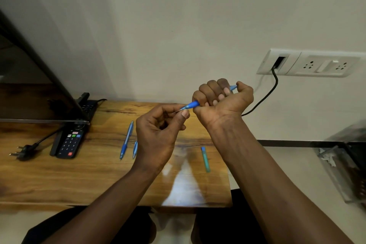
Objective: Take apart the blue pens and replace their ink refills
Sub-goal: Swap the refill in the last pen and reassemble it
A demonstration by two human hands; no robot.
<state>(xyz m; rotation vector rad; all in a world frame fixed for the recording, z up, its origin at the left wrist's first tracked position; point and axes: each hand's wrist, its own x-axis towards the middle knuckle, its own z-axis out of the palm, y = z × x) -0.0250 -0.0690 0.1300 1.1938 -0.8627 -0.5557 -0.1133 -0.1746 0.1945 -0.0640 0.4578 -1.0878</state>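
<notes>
My right hand is fisted tight around the barrel of a blue pen, right of centre in the frame, with the pen's rear end poking out past my thumb toward the upper right. My left hand sits just below and left of it, thumb and forefinger pinched together at the pen's tip, where a thin metal point shows. The step, I judge, is working the nose cone loose or drawing the refill out. To do it well I should keep the right fist steady, turn only with the left fingertips, and pull straight along the pen's axis so the thin refill does not bend and no small inner part drops.

Below my hands, on the wooden table, two more blue pens lie side by side left of my left wrist, one half hidden. A greenish tube, perhaps a refill, lies lower right. A remote control rests at left.
</notes>
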